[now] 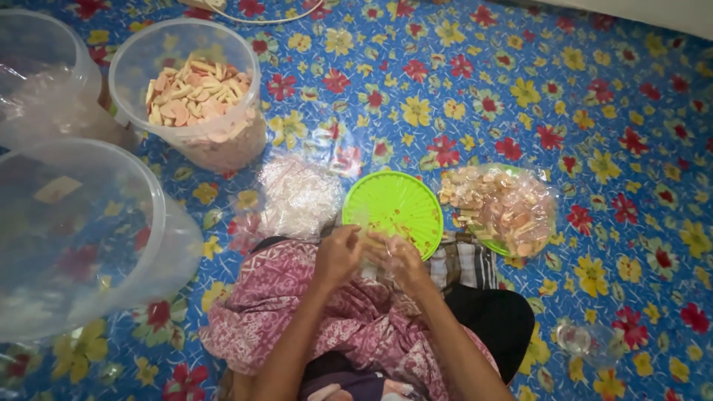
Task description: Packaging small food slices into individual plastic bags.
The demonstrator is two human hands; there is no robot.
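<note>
My left hand (336, 255) and my right hand (405, 261) meet over my lap, both pinching a small clear plastic bag (369, 245) between the fingers. Just beyond them lies a round lime-green plastic lid (394, 204) on the flowered mat. To its right, a green plate (496, 245) carries a heap of pale orange and cream crackers under clear plastic (499, 206). A pile of empty clear bags (297, 194) sits to the left of the lid.
A clear tub of crackers (194, 100) stands at the upper left. A large empty clear tub (82, 238) lies at the left, another clear container (41, 70) behind it. A small clear cup (583, 340) rests at lower right. A blue floral mat (579, 111) covers the floor.
</note>
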